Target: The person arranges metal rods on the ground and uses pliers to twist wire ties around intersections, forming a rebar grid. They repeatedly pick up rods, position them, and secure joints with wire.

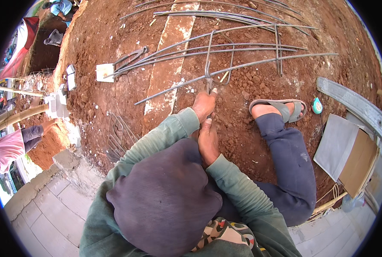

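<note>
My left hand (204,105) is closed around a dark metal hand tool, apparently pincers (209,85), whose tip meets a crossing of steel rods. Just below it, my right hand (208,143) is closed too, in line with the tool's handle; most of the handle is hidden by my fingers. At the tip, a long rebar (174,88) crosses a bent rectangular stirrup (208,51). Farther right, another stirrup (278,49) stands across the same long bars. Several parallel bars (242,50) run left to right beyond my hands.
My sandalled foot (281,109) rests on red soil, near a teal tape measure (316,106). Cardboard (359,162) and a grey metal channel (351,103) lie at right. Loose stirrups (119,133) lie left; more bars (219,15) lie beyond. A person in pink (13,147) is at far left.
</note>
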A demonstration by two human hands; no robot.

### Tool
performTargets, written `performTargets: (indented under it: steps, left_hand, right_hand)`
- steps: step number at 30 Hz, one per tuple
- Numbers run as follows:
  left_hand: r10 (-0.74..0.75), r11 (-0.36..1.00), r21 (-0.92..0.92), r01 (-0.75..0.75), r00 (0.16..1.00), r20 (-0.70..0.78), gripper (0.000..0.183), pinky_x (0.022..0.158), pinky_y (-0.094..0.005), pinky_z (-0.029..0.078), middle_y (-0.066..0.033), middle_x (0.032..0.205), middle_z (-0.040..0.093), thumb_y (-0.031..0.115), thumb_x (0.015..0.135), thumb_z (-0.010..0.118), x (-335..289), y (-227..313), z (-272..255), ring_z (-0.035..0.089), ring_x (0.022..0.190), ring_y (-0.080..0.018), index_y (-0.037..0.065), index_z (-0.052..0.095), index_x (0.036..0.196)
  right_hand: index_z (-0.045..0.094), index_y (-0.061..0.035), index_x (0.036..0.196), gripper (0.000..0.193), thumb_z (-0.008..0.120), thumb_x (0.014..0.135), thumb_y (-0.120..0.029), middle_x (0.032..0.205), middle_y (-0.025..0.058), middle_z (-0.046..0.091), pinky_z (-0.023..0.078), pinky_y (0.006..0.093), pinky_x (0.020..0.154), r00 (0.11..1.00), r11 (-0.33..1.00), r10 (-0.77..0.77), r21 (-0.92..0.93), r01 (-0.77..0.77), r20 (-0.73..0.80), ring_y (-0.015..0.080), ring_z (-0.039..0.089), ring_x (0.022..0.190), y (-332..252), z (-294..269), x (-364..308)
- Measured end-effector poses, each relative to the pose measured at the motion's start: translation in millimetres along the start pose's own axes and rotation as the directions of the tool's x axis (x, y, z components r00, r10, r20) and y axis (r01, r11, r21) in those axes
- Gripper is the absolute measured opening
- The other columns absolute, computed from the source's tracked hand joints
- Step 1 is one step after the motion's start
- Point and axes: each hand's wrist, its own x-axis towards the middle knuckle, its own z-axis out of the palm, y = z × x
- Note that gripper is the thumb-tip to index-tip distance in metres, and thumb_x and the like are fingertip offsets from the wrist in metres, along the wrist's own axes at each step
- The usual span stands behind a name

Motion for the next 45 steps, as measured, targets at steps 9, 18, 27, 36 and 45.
performTargets:
  steps: [9,18,27,36,45]
  left_hand:
    - [0.161,0.774,-0.587,0.238,0.822,0.546,0.034,0.063,-0.0334,0.05,-0.0052,0.083,0.061,0.041,0.102,0.052,6,-18,-26,0.065,0.074,-0.0179,0.007,0.056,0.101]
    - [0.033,0.972,0.236,0.004,0.988,-0.154,0.054,0.045,-0.0355,0.044,-0.0061,0.067,0.056,0.049,0.095,0.061,11,-10,1,0.056,0.05,-0.0162,-0.003,0.055,0.086]
    - [0.08,0.884,-0.445,0.146,0.889,0.45,0.048,0.07,-0.0376,0.054,-0.0125,0.088,0.064,0.05,0.097,0.056,1,-13,-22,0.065,0.08,-0.0229,0.004,0.058,0.114]
    - [0.162,0.964,0.216,-0.156,0.987,-0.011,0.056,0.074,-0.0374,0.055,-0.0163,0.091,0.065,0.05,0.094,0.062,-8,-13,-10,0.066,0.085,-0.0232,-0.005,0.056,0.104]
    - [0.156,0.876,0.47,-0.108,0.986,-0.065,0.067,0.092,-0.0461,0.048,-0.0304,0.112,0.061,0.057,0.096,0.052,-1,-32,4,0.064,0.104,-0.0385,-0.006,0.043,0.115]
  right_hand:
    - [0.058,-0.0002,0.117,0.086,0.022,0.095,-0.075,0.084,0.0059,0.056,0.048,0.0322,0.062,0.518,0.205,-0.352,0.604,-0.77,0.78,0.0165,0.05,0.068,19,-23,16]
    - [0.057,0.0026,0.119,0.079,0.021,0.101,-0.065,0.09,0.0103,0.064,0.05,0.0375,0.074,0.992,0.996,0.001,0.094,-0.013,0.129,0.0215,0.061,0.083,11,-3,9]
    - [0.06,-0.0026,0.107,0.085,0.021,0.093,-0.077,0.081,0.0085,0.06,0.053,0.0331,0.063,0.595,0.343,-0.224,0.634,-0.694,0.772,0.0197,0.061,0.072,17,-21,16]
    - [0.06,-0.005,0.103,0.085,0.017,0.092,-0.077,0.083,0.0101,0.066,0.054,0.0333,0.065,0.83,0.787,-0.058,0.538,-0.303,0.554,0.0199,0.064,0.072,16,-24,20]
    - [0.056,-0.0043,0.114,0.081,0.021,0.094,-0.075,0.089,0.0091,0.066,0.054,0.0343,0.065,0.826,0.884,-0.039,0.406,-0.234,0.562,0.0208,0.065,0.076,21,-46,39]
